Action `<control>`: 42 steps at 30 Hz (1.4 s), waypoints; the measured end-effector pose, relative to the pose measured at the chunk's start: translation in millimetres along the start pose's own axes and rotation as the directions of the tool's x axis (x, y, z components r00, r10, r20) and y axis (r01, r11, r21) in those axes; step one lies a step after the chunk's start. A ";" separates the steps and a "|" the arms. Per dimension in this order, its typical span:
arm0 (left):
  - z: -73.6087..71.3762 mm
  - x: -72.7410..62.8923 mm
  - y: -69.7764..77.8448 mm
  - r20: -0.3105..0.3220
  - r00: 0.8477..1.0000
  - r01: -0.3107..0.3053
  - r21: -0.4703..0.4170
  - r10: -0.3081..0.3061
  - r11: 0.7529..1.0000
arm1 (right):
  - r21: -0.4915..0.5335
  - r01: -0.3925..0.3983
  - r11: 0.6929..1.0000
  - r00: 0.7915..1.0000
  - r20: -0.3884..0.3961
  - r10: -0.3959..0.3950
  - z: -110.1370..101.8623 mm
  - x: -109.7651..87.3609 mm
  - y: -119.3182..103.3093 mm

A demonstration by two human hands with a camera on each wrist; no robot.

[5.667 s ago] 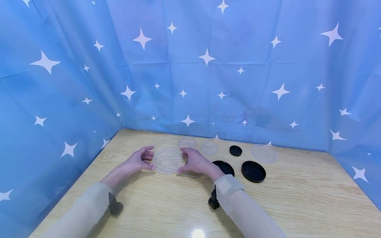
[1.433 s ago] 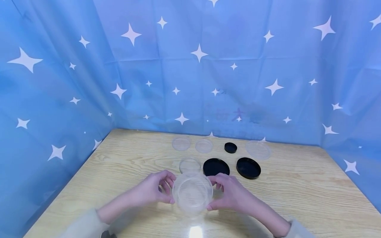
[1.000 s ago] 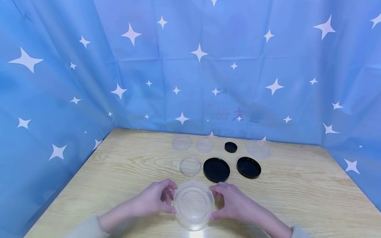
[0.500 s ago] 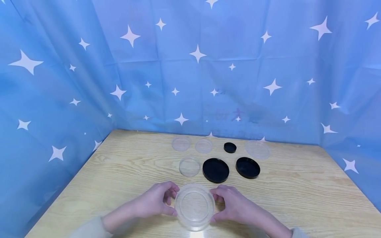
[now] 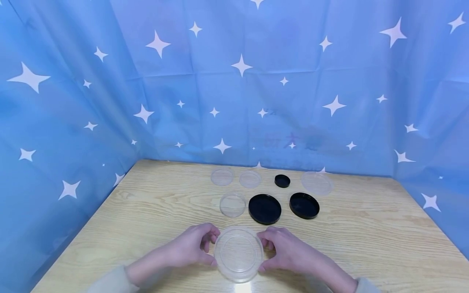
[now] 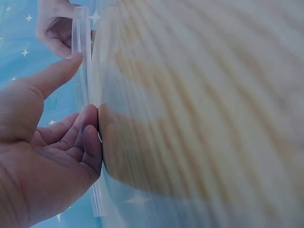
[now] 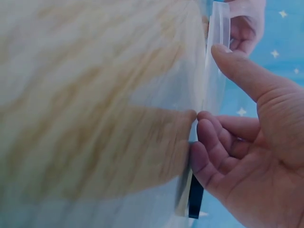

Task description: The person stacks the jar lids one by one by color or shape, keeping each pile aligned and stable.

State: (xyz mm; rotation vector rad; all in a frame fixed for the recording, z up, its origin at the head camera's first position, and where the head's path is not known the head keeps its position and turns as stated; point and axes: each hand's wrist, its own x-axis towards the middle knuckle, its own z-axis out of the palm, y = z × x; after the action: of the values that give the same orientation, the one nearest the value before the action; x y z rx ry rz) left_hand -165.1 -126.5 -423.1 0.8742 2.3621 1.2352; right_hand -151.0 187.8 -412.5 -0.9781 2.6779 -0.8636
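Observation:
A large clear petri dish (image 5: 239, 254) lies at the front middle of the wooden table, between my two hands. My left hand (image 5: 192, 246) grips its left edge, thumb at the near side and fingers at the far side. Opposite it, my right hand (image 5: 287, 250) holds the right edge in the same way. In the left wrist view the dish's rim (image 6: 81, 47) is seen edge-on, with the thumb (image 6: 61, 73) on it. The right wrist view also has the rim (image 7: 218, 38) edge-on, with the right fingertips low against the tabletop.
Behind the dish are a smaller clear dish (image 5: 232, 204), a large black dish (image 5: 265, 208) and another black dish (image 5: 304, 205). Farther back lie clear discs (image 5: 222, 176) (image 5: 250, 179), a small black dish (image 5: 282, 181) and a larger clear disc (image 5: 317, 182). A blue starry curtain (image 5: 205, 89) surrounds the table.
Both hands have brought the clear petri dish from the back left to the front middle and lowered it. Over the last half second hands and dish have hardly moved.

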 end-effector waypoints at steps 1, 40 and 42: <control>-0.1 0.0 0.1 0.001 1.000 0.002 0.000 -0.002 1.000 | 0.000 -0.001 1.000 1.000 0.001 0.001 -0.2 0.0 -0.4; -7.9 -2.1 1.8 0.010 1.000 0.008 -0.011 -0.008 1.000 | 0.069 -0.069 0.995 0.997 -0.009 0.070 -10.9 -5.5 -6.6; -9.8 -2.4 2.1 -0.002 1.000 0.002 -0.028 -0.002 1.000 | 0.085 -0.068 0.994 0.998 -0.011 0.069 -14.8 -4.9 -7.2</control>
State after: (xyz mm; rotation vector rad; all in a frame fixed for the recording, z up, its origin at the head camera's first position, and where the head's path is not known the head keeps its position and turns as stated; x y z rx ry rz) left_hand -167.9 -133.3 -415.8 0.8623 2.3408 1.2654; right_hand -148.3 193.4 -396.5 -0.8601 2.6450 -0.9642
